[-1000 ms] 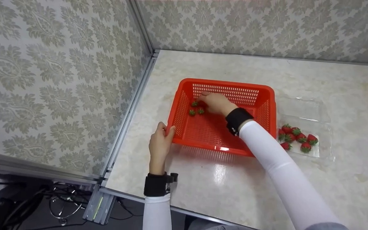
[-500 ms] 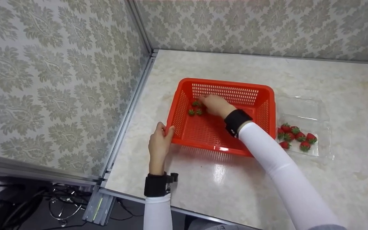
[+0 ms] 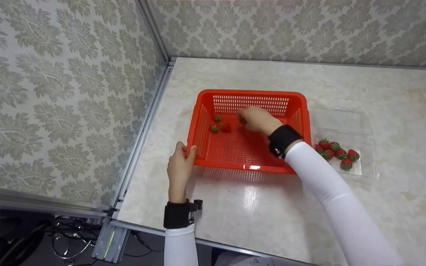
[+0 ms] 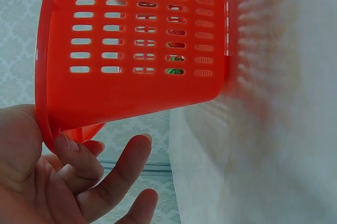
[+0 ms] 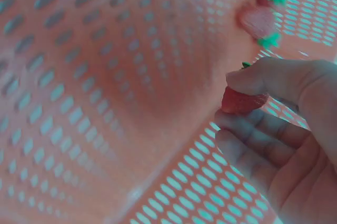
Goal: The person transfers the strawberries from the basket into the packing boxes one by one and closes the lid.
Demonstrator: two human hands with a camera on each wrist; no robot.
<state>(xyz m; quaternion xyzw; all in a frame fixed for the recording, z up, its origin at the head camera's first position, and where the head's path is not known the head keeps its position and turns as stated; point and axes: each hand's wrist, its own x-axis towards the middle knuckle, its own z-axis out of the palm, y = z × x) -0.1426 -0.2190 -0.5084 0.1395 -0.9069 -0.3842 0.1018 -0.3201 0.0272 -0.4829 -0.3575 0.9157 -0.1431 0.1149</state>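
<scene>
A red slotted plastic basket (image 3: 248, 168) stands on the table. My left hand (image 3: 179, 166) grips its left rim, thumb on one side and fingers on the other, as the left wrist view (image 4: 79, 176) shows up close. Inside the basket, my right hand (image 3: 256, 119) pinches a strawberry (image 5: 242, 100) between thumb and fingers. Near the basket's left end lie loose strawberries: one with green leaves at the back (image 3: 217, 118), a leafy one (image 3: 214, 128) in front of it, and one showing its red side (image 3: 226, 128).
To the right of the basket lies an opened clear plastic box (image 3: 369, 162) with several strawberries (image 3: 340, 153) in it; my right sleeve (image 3: 320, 177) passes close to its left side. Patterned walls (image 3: 272, 33) border the table (image 3: 401, 147) at the back and left.
My right hand has shifted right within the basket, away from the loose strawberries. One of those now shows its red side instead of its leaves. The left hand keeps its grip on the rim.
</scene>
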